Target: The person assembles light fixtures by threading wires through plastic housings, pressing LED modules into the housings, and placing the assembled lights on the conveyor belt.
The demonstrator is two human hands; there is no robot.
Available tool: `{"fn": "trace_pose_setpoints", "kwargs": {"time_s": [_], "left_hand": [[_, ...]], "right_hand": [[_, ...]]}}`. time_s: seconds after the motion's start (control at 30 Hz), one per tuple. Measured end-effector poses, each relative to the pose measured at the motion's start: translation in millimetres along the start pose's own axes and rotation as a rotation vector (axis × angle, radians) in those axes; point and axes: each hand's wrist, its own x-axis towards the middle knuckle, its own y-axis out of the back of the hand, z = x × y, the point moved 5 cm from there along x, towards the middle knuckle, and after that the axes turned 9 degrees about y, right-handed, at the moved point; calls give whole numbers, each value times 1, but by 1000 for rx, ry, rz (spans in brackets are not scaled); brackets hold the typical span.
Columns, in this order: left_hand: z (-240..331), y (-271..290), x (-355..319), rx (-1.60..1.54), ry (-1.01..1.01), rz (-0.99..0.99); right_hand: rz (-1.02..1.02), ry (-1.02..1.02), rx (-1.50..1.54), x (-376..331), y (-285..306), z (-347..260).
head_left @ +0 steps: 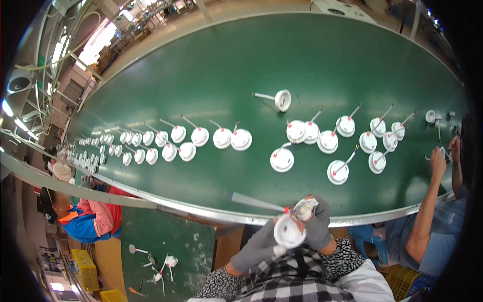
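White round parts (282,160) dot the green belt (221,75) ahead.

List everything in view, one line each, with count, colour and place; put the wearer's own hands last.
Conveyor belt: one, dark green, across the upper view.
Round discs with wire leads: dozens, white, in rows along the belt from far left to right.
Tipped disc: one, white, alone mid-belt on its edge.
Co-workers: two, one in orange and blue lower left, one in light blue at right.
Crates: yellow, lower left floor.
Loose parts: white, on the green surface below the belt.
Left hand: grey glove, holding a white disc.
Right hand: grey glove, at the disc's wires.
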Motion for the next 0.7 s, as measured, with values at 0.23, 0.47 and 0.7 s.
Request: {"fn": "trace_pose_setpoints", "kwargs": {"time_s": [0.23, 0.47, 0.7], "left_hand": [[0, -4, 0, 308, 43, 111], [17, 10, -10, 611, -164, 511], [3, 38, -30, 832, -268, 871]], "right_hand": [[-129, -51, 75, -3, 7, 7], [-18, 197, 137, 1, 14, -42], [-118, 27, -57, -28, 60, -47]]}}
